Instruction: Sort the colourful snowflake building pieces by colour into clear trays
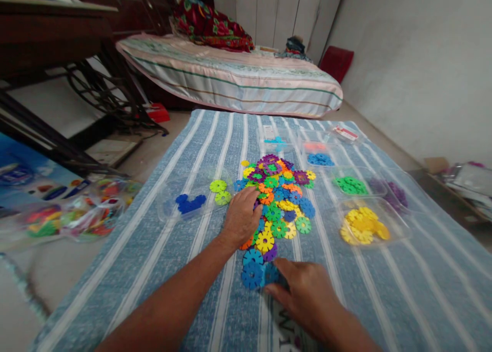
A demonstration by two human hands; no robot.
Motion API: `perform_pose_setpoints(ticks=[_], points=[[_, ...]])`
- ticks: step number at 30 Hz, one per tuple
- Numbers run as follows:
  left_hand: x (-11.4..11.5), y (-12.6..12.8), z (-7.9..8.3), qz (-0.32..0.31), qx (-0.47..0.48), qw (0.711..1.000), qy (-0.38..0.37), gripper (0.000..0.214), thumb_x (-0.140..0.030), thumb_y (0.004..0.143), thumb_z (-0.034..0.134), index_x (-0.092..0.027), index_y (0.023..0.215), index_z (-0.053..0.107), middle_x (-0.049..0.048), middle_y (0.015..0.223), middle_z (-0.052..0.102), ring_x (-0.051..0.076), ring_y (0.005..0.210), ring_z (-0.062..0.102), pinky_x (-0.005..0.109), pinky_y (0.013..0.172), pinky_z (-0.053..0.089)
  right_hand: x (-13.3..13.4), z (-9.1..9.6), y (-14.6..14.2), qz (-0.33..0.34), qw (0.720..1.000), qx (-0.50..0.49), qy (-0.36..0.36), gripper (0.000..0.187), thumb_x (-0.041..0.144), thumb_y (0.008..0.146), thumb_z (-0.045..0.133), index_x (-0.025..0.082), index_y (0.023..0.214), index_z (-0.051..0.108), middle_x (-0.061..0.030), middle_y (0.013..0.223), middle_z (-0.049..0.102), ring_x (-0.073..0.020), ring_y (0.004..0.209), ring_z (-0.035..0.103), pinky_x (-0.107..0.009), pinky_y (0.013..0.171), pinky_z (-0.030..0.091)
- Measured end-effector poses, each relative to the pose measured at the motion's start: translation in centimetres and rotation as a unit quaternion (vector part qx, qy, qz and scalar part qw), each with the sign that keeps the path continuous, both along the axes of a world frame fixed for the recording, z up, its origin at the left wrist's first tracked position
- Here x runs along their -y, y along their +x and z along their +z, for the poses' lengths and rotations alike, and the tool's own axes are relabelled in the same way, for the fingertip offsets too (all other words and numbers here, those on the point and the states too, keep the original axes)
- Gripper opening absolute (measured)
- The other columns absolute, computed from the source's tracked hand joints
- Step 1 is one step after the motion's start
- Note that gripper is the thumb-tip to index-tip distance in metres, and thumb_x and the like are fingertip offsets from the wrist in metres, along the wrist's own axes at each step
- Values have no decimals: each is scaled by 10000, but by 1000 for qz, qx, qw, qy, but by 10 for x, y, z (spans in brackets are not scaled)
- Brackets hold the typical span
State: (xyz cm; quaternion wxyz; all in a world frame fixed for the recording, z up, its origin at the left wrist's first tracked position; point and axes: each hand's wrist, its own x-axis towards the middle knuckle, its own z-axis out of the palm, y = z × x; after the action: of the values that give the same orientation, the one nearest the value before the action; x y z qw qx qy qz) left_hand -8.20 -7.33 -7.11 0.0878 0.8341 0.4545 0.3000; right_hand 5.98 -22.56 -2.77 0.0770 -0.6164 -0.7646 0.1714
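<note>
A heap of notched plastic snowflake discs (pixel 265 241) in many colours lies in the middle of a striped cloth. My left hand (pixel 242 218) rests at the heap's left side, fingers curled down; what they hold, if anything, is hidden, though a bit of purple shows beside them. Near the front of the heap, my right hand (pixel 309 290) has thumb and index finger closed on a blue snowflake disc (pixel 271 273). Another blue disc (pixel 252 275) lies just left of it, touching or nearly so.
Clear plastic trays hold sorted discs: yellow (pixel 363 226), green (pixel 349 185), purple (pixel 395 195), blue with orange (pixel 320 160), light blue (pixel 277 143). At left, a tray holds dark blue (pixel 190 203) and lime discs (pixel 220 186). Bagged colourful pieces (pixel 90 213) lie left; a bed (pixel 238 80) stands behind.
</note>
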Motion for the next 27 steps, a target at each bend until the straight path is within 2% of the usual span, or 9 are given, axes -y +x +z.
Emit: perform_pose_setpoints(ticks=[5, 11, 16, 19, 22, 27], points=[[0, 0, 0, 1, 2, 1000, -1, 300, -209, 830, 482, -154, 1115, 558, 122, 1243, 573, 251, 1185, 502, 460, 1027, 398, 4, -6, -16, -5, 999, 48, 11, 272, 391, 773, 661, 190, 946, 602, -38, 749, 722, -226, 633, 683, -267, 535, 414], [1, 1, 1, 3, -2, 1000, -3, 303, -200, 826, 490, -130, 1112, 561, 137, 1241, 574, 254, 1187, 501, 442, 1033, 396, -1, -8, -36, 1, 997, 42, 62, 199, 335, 772, 667, 181, 882, 606, -49, 734, 716, -217, 612, 667, -280, 550, 442], [1, 1, 1, 0, -2, 1000, 2, 301, -187, 827, 477, -129, 1111, 557, 136, 1234, 578, 250, 1179, 507, 444, 1027, 401, -7, -6, -44, 5, 998, 41, 38, 79, 215, 770, 634, 196, 838, 597, -28, 725, 716, -202, 611, 665, -261, 534, 425], [1, 0, 1, -2, 2, 1000, -2, 305, -190, 826, 476, -136, 1116, 556, 141, 1242, 572, 256, 1186, 501, 461, 1025, 399, -7, -5, -39, -15, 1000, 19, -2, 39, 210, 799, 586, 202, 837, 592, -19, 702, 714, -203, 615, 676, -254, 515, 408], [1, 0, 1, 0, 3, 1000, -4, 309, -192, 829, 476, -140, 1122, 555, 139, 1245, 571, 256, 1191, 498, 464, 1027, 396, -5, -6, -37, -36, 999, 9, -14, 108, 246, 801, 593, 198, 897, 578, -20, 705, 716, -217, 630, 686, -264, 519, 413], [1, 0, -1, 0, 10, 1000, -2, 308, -197, 824, 482, -142, 1117, 561, 141, 1245, 572, 261, 1185, 502, 471, 1023, 402, -1, -11, -44, -26, 999, 24, 33, 246, 283, 749, 653, 203, 951, 540, -24, 709, 713, -216, 618, 680, -264, 538, 426]])
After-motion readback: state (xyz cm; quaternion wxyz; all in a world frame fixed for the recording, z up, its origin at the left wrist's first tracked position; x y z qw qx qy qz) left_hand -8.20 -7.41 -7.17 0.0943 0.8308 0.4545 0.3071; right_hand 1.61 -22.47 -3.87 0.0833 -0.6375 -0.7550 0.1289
